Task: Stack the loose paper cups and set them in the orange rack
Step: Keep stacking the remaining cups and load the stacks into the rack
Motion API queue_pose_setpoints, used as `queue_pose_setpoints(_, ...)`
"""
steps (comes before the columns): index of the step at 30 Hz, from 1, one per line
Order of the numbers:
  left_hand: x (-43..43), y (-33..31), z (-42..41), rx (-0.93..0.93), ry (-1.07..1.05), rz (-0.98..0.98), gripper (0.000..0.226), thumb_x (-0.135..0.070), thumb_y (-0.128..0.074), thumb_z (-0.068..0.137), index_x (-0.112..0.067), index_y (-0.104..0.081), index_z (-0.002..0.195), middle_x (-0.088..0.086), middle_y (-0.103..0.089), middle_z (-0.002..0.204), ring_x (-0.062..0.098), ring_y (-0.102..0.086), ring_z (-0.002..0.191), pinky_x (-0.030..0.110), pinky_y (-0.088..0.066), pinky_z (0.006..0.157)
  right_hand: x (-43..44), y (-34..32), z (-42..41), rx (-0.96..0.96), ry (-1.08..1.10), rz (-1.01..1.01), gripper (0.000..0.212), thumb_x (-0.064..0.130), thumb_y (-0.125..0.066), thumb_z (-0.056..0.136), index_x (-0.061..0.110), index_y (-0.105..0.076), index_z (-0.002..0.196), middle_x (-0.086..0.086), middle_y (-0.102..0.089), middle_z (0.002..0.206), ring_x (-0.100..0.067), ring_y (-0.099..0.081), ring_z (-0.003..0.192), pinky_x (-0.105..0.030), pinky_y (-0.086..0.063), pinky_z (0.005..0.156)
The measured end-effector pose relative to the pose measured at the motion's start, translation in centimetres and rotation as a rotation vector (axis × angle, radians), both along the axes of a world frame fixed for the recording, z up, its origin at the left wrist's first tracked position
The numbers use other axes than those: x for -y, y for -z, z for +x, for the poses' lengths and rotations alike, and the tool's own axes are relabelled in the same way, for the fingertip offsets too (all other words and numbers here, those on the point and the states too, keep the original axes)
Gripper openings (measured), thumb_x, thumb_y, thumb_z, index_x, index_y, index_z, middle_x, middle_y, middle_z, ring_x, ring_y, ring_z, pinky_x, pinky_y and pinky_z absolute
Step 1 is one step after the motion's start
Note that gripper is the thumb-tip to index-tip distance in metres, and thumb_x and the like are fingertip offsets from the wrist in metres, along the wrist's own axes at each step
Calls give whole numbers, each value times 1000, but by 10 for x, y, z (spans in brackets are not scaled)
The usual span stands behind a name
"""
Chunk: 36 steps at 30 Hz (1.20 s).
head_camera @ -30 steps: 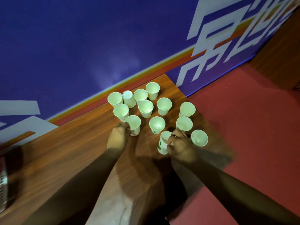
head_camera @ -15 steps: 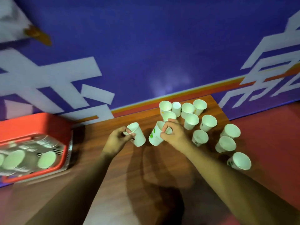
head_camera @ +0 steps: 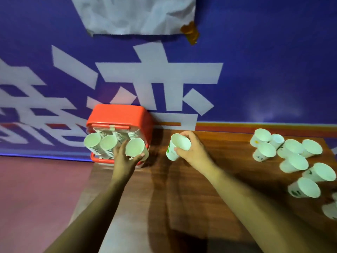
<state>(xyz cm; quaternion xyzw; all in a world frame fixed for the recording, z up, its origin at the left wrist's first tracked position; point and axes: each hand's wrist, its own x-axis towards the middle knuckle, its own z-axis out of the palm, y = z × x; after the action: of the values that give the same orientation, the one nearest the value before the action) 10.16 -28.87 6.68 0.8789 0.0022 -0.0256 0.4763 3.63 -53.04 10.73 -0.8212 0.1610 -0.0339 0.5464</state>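
Here, left hand (head_camera: 124, 160) (at the orange rack (head_camera: 118, 114)) and right hand (head_camera: 196, 152) each curl fingers (head_camera: 189, 136) round a cup (head_camera: 134, 147).

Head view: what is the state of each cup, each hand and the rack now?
Orange rack, holds cup stacks.
Left hand, grips one cup at the rack.
Right hand, grips a tilted cup over the table.
Loose cups, unstacked, on the table's right part.

Left grip (head_camera: 127, 158) moved its cup (head_camera: 135, 147) from mid-table over to the orange rack (head_camera: 118, 114). Right grip (head_camera: 194, 152) carried the second cup (head_camera: 179, 144) left, well away from the loose cups (head_camera: 293, 164).
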Motion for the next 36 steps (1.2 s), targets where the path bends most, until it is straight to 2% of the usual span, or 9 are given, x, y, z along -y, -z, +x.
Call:
queue_pose_setpoints(4, -31, 11, 18, 4, -37, 35, 86, -12, -89, 70, -14, -44, 144, 11, -38, 134, 24, -47, 122, 34, -43, 103, -44, 5, 25, 4, -13, 8, 51, 21, -79, 75, 32, -52, 117, 9, -56, 114, -13, -55, 104, -33, -53, 85)
queue_pose_setpoints(8, -34, 26, 34, 36, -15, 57, 84, -13, -90, 68, -13, -47, 141, 11, -40, 130, 19, -45, 117, 22, -34, 101, -69, 15, 43, -18, -8, -10, 51, 23, -78, 76, 33, -51, 118, 8, -56, 115, -13, -55, 104, -34, -54, 83)
queue_pose_setpoints(11, -32, 40, 47, 26, -7, 75, 84, -15, -91, 66, -14, -50, 139, 6, -41, 126, 24, -49, 118, 21, -34, 98, -76, 24, 54, -29, 8, -37, 51, 23, -78, 77, 33, -50, 119, 8, -56, 116, -13, -55, 106, -35, -55, 85)
queue_pose_setpoints(17, -26, 70, 59, 31, 55, 212, 85, -16, -94, 58, -7, -54, 132, 17, -47, 130, 39, -51, 119, 45, -45, 101, -82, 42, 71, -72, 29, -84, 56, 22, -79, 78, 30, -47, 124, 7, -53, 120, -14, -53, 110, -33, -56, 86)
queue_pose_setpoints(25, -26, 98, 60, -105, 38, 201, 88, -18, -89, 68, -18, -45, 144, 17, -49, 130, 39, -53, 118, 45, -50, 93, -90, 60, 84, -84, 25, -77, 54, 20, -79, 77, 29, -49, 121, 7, -53, 115, -14, -53, 105, -33, -53, 84)
queue_pose_setpoints(27, -27, 100, 62, -96, 49, 175, 87, -18, -88, 69, -16, -45, 144, 16, -51, 131, 37, -55, 117, 44, -49, 92, -92, 61, 86, -77, 16, -66, 55, 18, -79, 78, 29, -48, 121, 7, -52, 115, -13, -52, 105, -28, -51, 81)
queue_pose_setpoints(30, -29, 101, 66, -92, 58, 135, 85, -18, -88, 68, -12, -46, 142, 15, -56, 129, 34, -55, 117, 37, -47, 90, -97, 62, 90, -52, 0, -52, 57, 18, -79, 78, 27, -47, 124, 6, -54, 118, -11, -52, 105, -17, -46, 76)
queue_pose_setpoints(33, -36, 106, 66, -106, 97, 83, 89, -16, -89, 66, -5, -43, 141, 15, -58, 129, 31, -54, 118, 27, -41, 88, -105, 65, 94, 24, -21, -26, 60, 15, -80, 76, 21, -49, 127, 6, -55, 120, -10, -54, 108, -18, -49, 80)
queue_pose_setpoints(36, -45, 103, 61, -93, 158, 30, 77, -35, -79, 73, -6, -47, 137, 8, -60, 128, 21, -57, 118, 27, -44, 92, -115, 66, 97, 42, -63, -21, 63, 18, -81, 77, 21, -47, 130, 7, -54, 123, -10, -54, 111, -25, -53, 86)
